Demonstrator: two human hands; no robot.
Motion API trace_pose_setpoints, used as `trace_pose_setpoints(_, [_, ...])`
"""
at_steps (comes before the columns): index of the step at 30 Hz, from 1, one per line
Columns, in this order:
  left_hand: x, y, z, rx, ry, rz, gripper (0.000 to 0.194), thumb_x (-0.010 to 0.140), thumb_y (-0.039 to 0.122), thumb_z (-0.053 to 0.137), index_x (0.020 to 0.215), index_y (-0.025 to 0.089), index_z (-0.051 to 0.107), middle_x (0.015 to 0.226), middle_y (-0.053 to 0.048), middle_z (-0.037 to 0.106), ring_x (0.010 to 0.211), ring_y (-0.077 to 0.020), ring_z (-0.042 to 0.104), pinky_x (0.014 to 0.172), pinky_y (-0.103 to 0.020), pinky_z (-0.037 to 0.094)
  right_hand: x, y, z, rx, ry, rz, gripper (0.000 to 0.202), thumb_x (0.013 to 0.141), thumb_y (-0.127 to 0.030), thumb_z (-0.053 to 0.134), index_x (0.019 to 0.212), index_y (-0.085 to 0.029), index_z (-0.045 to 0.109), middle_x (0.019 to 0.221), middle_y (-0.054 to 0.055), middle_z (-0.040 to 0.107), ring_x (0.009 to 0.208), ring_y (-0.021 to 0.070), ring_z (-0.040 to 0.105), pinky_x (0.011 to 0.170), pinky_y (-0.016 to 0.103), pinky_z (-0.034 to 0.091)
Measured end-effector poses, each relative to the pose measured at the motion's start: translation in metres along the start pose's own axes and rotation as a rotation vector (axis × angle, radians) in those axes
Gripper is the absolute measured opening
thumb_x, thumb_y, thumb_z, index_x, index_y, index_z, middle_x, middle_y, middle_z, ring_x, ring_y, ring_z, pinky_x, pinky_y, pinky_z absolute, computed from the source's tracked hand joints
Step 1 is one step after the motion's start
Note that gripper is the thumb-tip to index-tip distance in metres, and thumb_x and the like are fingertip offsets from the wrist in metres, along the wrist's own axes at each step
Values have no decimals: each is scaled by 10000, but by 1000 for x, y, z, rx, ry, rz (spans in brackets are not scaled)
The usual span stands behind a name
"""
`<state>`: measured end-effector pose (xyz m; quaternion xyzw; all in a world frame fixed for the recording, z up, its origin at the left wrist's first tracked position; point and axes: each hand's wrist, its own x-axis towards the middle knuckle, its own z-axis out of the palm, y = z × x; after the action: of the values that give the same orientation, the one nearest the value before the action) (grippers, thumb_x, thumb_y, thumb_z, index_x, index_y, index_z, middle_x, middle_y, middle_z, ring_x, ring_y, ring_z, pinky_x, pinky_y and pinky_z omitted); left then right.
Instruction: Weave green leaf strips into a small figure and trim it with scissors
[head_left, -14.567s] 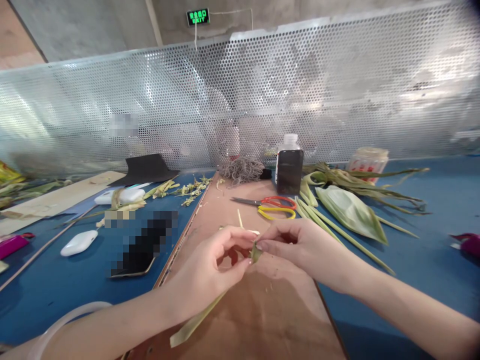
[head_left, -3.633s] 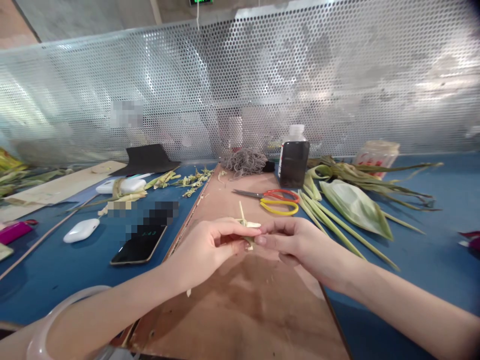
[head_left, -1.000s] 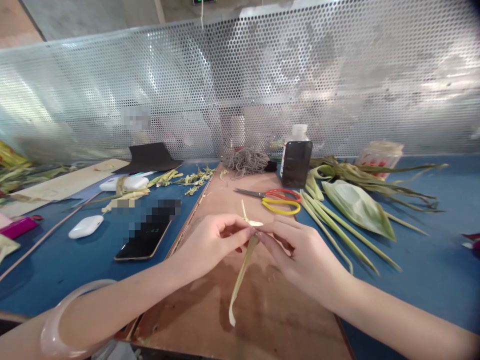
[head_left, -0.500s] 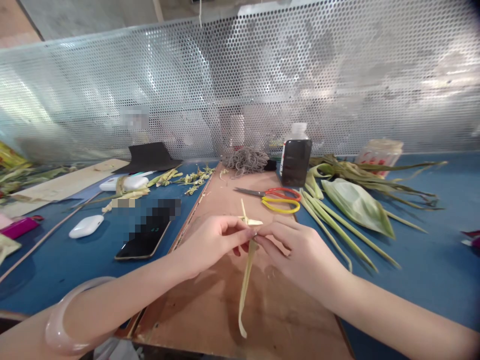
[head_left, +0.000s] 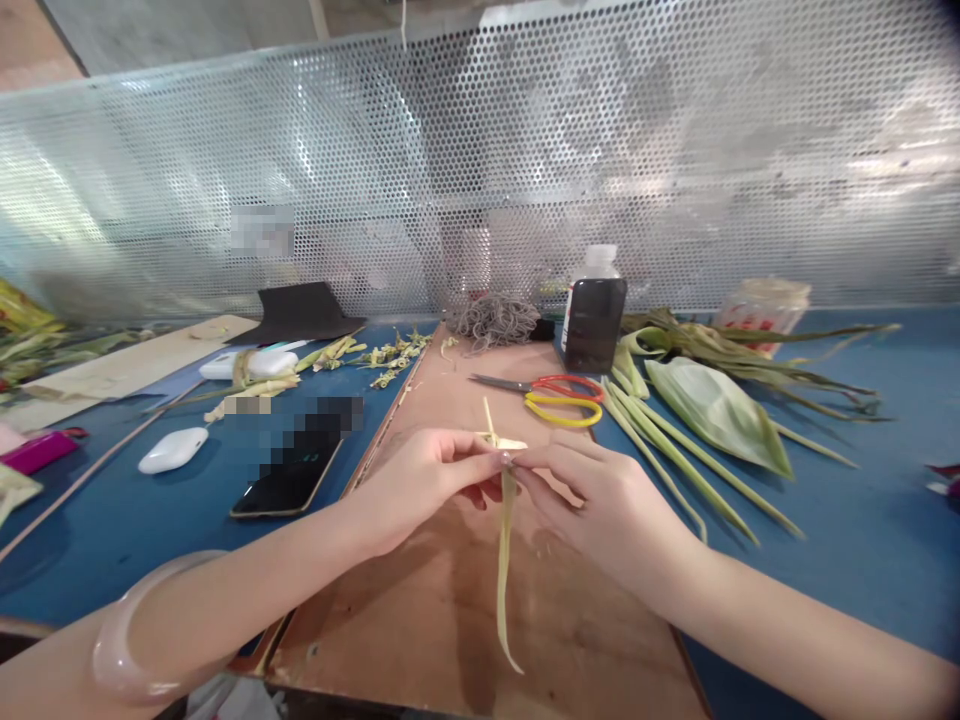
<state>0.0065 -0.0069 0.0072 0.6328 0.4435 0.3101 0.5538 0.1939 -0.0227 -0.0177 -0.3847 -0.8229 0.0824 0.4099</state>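
My left hand and my right hand meet over the wooden board, thumbs and fingertips pinched together on a pale green leaf strip. Its long tail hangs down toward me from between the fingers. Just beyond the fingertips, short pale ends of the strip stick out, one upright and others sideways, like a small folded knot. The exact fold is hidden by my fingers. Past the hands lie scissors with one red and one yellow handle, blades pointing left.
A dark-filled bottle and a grey string heap stand behind the scissors. Green leaves and a jar are at right. Left are a phone, a white case and leaf scraps. A perforated metal screen closes the back.
The hanging tail of the leaf strip has swung to the right, its lower end now pointing right. Both hands keep their pinch in nearly the same place.
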Motion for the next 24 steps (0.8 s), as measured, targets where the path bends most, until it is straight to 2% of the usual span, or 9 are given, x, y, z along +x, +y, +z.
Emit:
trace_pose_setpoints(3, [1,-2,-1,-43,-38,-9,254,812,382,616,794,137,683,758,-41,664,652,-112,562,642,-245,445,-1,2,1,-38,0,-42,177,849,-125,521,906,-174,680,863,62,682,750,173,642,725,289,500])
trace_pose_setpoints(8, [2,-3,-2,-51,-32,-30,218,790,348,652,798,133,688,736,-40,673,658,-113,586,673,-246,462,0,3,-2,-61,-47,-84,207,870,-141,484,916,-182,681,863,65,684,771,172,642,722,277,499])
trace_pose_setpoints(14, [2,-2,-2,-4,20,-9,205,770,335,673,830,141,698,797,-46,688,697,-120,595,701,-249,469,4,2,-4,35,-66,30,177,863,-153,528,923,-202,688,875,34,682,725,145,614,655,244,468])
trace_pose_setpoints(17, [2,-2,-3,37,41,-6,215,765,352,673,821,145,687,797,-49,689,698,-126,595,696,-258,464,6,-1,-5,56,-74,84,156,847,-154,561,907,-199,698,747,10,667,601,120,555,564,221,424])
trace_pose_setpoints(19, [2,-3,-3,56,49,-9,224,764,357,673,846,149,676,804,-55,693,704,-136,603,699,-272,463,7,-2,-5,67,-85,100,157,846,-153,566,896,-204,705,670,-7,640,527,106,494,520,216,388])
trace_pose_setpoints(24, [1,-4,-4,37,47,7,214,756,334,684,854,150,640,817,-52,688,749,-156,620,729,-295,468,7,-2,-6,102,-78,96,153,833,-125,566,863,-184,704,685,-3,630,509,93,443,492,213,343])
